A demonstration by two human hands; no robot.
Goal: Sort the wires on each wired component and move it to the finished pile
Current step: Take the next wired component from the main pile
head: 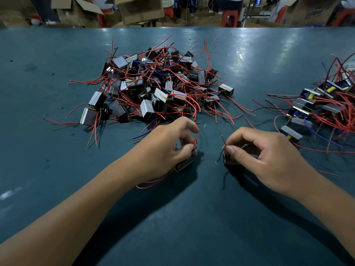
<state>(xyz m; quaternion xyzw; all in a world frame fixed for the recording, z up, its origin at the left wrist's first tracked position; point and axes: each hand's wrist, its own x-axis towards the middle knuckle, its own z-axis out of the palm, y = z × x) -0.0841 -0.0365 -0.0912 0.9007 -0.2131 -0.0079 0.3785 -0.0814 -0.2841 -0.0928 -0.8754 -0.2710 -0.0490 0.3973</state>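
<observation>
Here each hand, left hand (169, 143) and right hand (257, 150), pinches its own component's red wire.

The teal surface (57, 54) looks smooth with a dull sheen and scuffs. The components (148, 108) show shiny metal faces; their wires (84, 82) look plastic-coated. Boxes (138, 8) beyond are matt cardboard.

Past my worn teal table top (57, 169) I see open brown cardboard boxes (140, 8) and red plastic stools (229, 19).

Head camera looks forward and down, close over the green table (57, 169)
</observation>
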